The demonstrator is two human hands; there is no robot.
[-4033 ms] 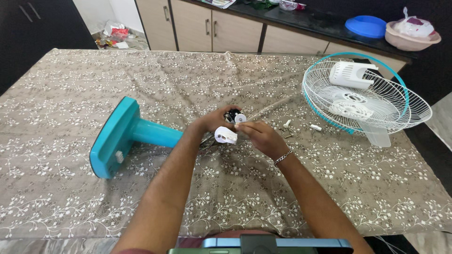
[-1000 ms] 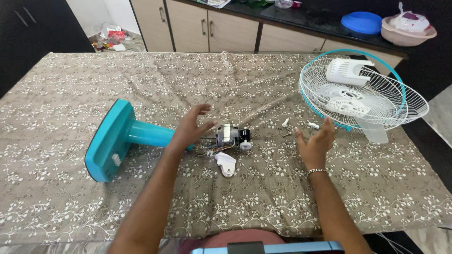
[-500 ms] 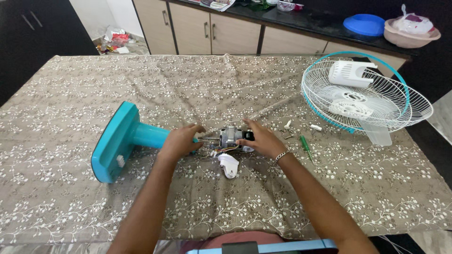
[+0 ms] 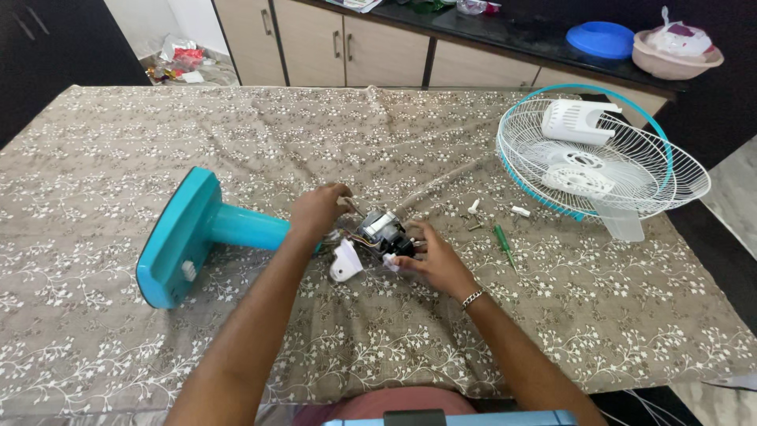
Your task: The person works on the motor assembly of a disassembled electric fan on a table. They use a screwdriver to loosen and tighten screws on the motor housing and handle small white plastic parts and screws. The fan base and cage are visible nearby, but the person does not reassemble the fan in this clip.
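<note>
Gripping the bare fan motor [image 4: 382, 231] from both sides, the left hand [image 4: 318, 211] closes on its rear end by the teal fan stand [image 4: 197, 237] while the right hand [image 4: 430, 260] clasps its front, a white cover piece [image 4: 345, 260] just below and a green screwdriver [image 4: 503, 243] to the right.

Bright even daylight, soft shadows, sharp focus, wide-angle bending at edges

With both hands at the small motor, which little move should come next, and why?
Probably steady the grey metal fan motor with the left hand while the right hand works at its dark front end: the motor lies loose on the cloth, wires trailing, at the teal plastic fan stand.
</note>
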